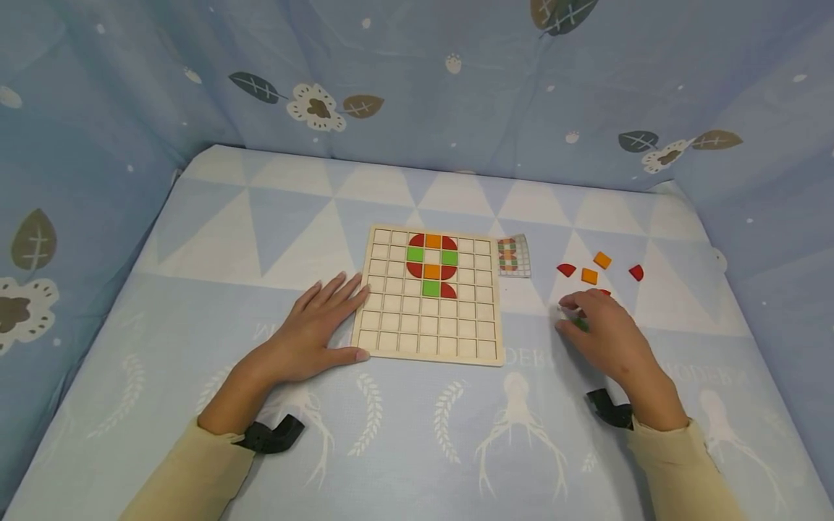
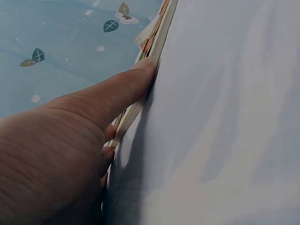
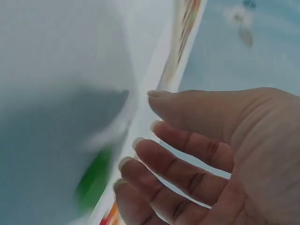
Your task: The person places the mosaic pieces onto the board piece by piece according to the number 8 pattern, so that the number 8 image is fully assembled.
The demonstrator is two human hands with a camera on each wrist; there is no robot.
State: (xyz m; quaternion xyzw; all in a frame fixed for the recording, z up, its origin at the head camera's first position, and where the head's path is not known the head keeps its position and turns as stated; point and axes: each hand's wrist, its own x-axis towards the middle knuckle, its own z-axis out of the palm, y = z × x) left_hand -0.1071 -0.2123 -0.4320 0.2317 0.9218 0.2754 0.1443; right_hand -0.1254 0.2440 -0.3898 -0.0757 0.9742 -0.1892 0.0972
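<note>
A wooden grid board (image 1: 391, 318) lies flat on the table, with red quarter-round, orange square and green square tiles set in its upper middle cells. My left hand (image 1: 309, 333) rests spread beside it, fingertips and thumb touching its left edge and lower left corner; in the left wrist view the thumb (image 2: 126, 84) presses the rim. To the right of the board, my right hand (image 1: 606, 333) hovers over a green tile (image 1: 580, 323), which it partly covers. The right wrist view shows its thumb and fingers loosely bent and apart, nothing between them, and the green tile (image 3: 93, 180) blurred below.
A small pattern card (image 1: 515, 257) lies against the board's right edge. Beyond the right hand are loose orange squares (image 1: 602, 260) and red quarter-rounds (image 1: 566, 270), one partly hidden by the fingers. Patterned blue cloth (image 1: 417, 87) hangs behind the table and along its sides.
</note>
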